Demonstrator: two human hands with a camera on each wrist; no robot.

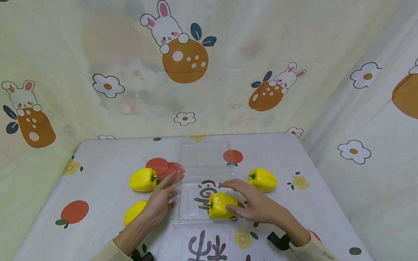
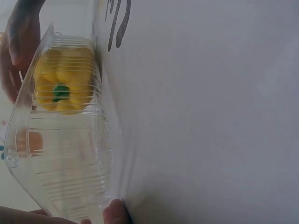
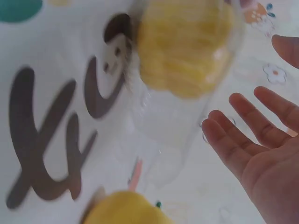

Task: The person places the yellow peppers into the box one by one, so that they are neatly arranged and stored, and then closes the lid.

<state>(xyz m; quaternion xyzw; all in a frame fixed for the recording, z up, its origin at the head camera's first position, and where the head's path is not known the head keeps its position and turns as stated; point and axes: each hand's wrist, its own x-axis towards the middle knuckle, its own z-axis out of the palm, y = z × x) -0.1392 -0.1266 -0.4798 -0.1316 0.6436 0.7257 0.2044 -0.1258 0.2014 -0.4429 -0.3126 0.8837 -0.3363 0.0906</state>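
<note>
A clear plastic clamshell box (image 1: pixel 187 210) lies on the table with its lid (image 1: pixel 205 155) folded back on the far side. One yellow bell pepper (image 1: pixel 219 206) sits in the near right part of the box, its green stem pointing left. My left hand (image 1: pixel 158 203) holds the box's left side, fingers at the rim and a fingertip (image 2: pixel 117 212) low by the base. Over the right edge, beside the pepper, my right hand (image 1: pixel 258 204) is spread. Its fingers (image 3: pixel 261 130) are straight and apart from the pepper in the right wrist view.
Two more yellow peppers, one farther (image 1: pixel 143 180) and one nearer (image 1: pixel 135 212), lie left of the box; my left arm partly covers the nearer one. Another pepper (image 1: pixel 262 180) lies behind my right hand. A patterned curtain (image 1: pixel 222 90) hangs behind the table (image 1: pixel 107 232).
</note>
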